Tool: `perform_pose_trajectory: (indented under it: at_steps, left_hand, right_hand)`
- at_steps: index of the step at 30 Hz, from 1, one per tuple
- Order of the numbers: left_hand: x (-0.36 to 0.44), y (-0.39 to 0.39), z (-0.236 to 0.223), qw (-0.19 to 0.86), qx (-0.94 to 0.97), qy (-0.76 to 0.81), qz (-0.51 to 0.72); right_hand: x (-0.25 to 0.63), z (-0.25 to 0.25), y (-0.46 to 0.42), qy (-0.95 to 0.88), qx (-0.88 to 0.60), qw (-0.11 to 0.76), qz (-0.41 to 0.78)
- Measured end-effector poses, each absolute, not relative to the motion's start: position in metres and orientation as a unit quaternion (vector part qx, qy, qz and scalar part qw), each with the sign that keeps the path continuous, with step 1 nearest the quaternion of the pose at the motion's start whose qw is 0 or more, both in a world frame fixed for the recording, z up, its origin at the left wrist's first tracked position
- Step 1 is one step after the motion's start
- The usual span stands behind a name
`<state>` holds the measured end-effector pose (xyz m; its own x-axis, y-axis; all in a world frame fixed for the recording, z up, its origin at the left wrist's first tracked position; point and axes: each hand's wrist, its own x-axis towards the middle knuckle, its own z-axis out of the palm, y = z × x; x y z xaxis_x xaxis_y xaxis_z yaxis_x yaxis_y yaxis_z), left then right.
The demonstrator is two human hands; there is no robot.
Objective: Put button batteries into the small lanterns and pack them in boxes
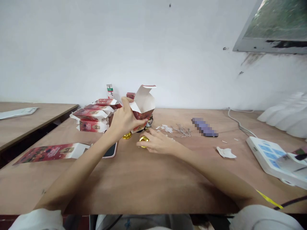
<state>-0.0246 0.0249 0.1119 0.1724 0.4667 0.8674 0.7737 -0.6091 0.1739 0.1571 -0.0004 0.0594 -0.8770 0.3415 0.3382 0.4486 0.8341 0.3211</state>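
Note:
My left hand (124,118) is closed round a red printed cardboard box (144,112), holding it tilted above the table with its white-lined flaps open. Below and to its right, my right hand (158,140) has its fingers on a shiny gold round piece (144,141) at table level. A second gold round piece (127,135) lies beneath my left hand. Partly hidden behind the box is a shiny silver-looking round piece (149,122). Under my left forearm, a phone (111,151) lies partly covered.
Several red boxes (92,115) are piled at the left, before a small bottle (109,90). A flat box (51,152) lies nearer. To the right are white bits (166,128), metal pins (183,130), a blurred purple object (204,127), a paper scrap (225,152) and a power strip (263,158).

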Motion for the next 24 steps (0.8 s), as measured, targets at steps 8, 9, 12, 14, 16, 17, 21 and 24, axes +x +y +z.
perform_pose_trajectory:
  at_steps: [8, 9, 12, 14, 16, 17, 21, 24]
  left_hand:
    - [-0.018, 0.02, 0.112, 0.162, -0.758, -0.417, -0.474]
    - [-0.018, 0.02, 0.112, 0.162, -0.762, -0.416, -0.47]
    - [-0.016, 0.017, 0.11, 0.145, -0.774, -0.422, -0.449]
    - [-0.012, 0.012, 0.109, 0.13, -0.785, -0.434, -0.422]
    - [-0.005, 0.006, 0.107, 0.123, -0.795, -0.439, -0.4]
    - [-0.001, 0.002, 0.106, 0.121, -0.799, -0.437, -0.396]
    - [0.015, -0.009, 0.098, 0.087, -0.825, -0.419, -0.369]
    - [0.022, -0.011, 0.091, 0.03, -0.832, -0.453, -0.319]
  right_hand:
    - [0.176, 0.103, -0.033, -0.925, -0.131, 0.351, -0.067]
    - [0.179, 0.111, -0.04, -0.918, -0.125, 0.375, -0.033]
    - [0.189, 0.13, -0.057, -0.868, -0.102, 0.484, 0.051]
    - [0.195, 0.137, -0.057, -0.82, -0.112, 0.556, 0.079]
    - [0.2, 0.139, -0.05, -0.781, -0.167, 0.593, 0.098]
    - [0.202, 0.138, -0.044, -0.765, -0.21, 0.599, 0.108]
    - [0.204, 0.126, -0.017, -0.713, -0.362, 0.581, 0.152]
    - [0.205, 0.119, -0.008, -0.71, -0.405, 0.549, 0.173]
